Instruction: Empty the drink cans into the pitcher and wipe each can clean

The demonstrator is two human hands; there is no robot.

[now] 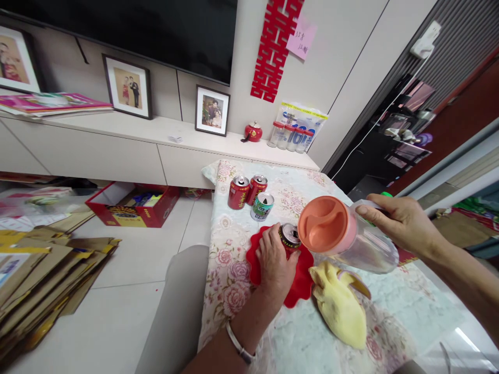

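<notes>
My left hand is wrapped round a drink can with a dark top rim and an opened tab. That can stands on a red scallop-edged tray. In my right hand is the handle of a clear plastic jug with an orange lid. The jug is tipped to the left, its lid close to the can's top. Behind the tray are two red cans and a green-and-silver can. Right of the tray lies a yellow plush-like item.
A floral cloth covers the table. Behind it, a white cabinet carries picture frames, a red pot and red-lidded jars. On the floor at left are a red box and flattened cardboard.
</notes>
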